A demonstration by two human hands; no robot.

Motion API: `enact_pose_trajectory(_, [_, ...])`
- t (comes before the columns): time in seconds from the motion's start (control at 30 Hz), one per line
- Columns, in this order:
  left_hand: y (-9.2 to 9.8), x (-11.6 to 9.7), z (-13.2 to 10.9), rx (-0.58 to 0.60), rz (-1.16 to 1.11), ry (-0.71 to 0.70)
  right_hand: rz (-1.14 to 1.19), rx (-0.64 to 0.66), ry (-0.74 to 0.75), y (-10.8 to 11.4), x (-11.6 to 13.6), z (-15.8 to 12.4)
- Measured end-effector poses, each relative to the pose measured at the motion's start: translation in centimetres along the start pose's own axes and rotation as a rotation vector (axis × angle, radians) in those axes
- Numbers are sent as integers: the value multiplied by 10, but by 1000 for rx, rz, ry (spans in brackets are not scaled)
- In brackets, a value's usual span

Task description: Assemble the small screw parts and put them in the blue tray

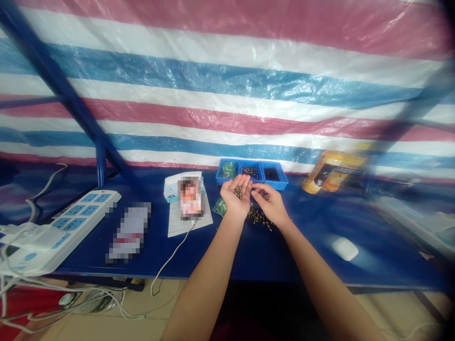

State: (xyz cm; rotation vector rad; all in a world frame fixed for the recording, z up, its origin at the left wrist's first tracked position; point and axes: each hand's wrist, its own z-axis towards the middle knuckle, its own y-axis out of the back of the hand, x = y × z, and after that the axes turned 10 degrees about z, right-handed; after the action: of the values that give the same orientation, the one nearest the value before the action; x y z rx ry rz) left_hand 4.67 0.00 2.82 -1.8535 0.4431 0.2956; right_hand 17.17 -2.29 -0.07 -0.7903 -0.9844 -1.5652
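My left hand [236,198] is palm up and cupped, with a small heap of brass-coloured screws [238,192] lying in it. Close to its right, my right hand [269,201] has its fingers curled, thumb and index finger near each other; whatever is between them is too small to make out. Partly under the right hand lies a loose pile of dark and brassy screws [261,218] on the blue table [263,258]. Behind both hands stands a blue three-part tray [280,185], holding a green bag on the left and small dark pieces in the middle and right parts.
A green plastic bag [219,207] lies beside my left wrist. Further left are a phone [192,199] on a cable, a blurred-out pale packet [130,232] and a power strip [71,222]. On the right are a yellow bottle [330,170] and a white case [344,248].
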Motion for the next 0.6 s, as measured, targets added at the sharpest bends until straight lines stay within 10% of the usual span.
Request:
enact_pose_trajectory(0.17, [-4, 10, -4, -30, 78, 2, -318, 46, 234, -2, 0, -4])
enact_pose_trajectory(0.6, [-5, 14, -6, -35, 126, 47, -407, 92, 250, 1, -4, -3])
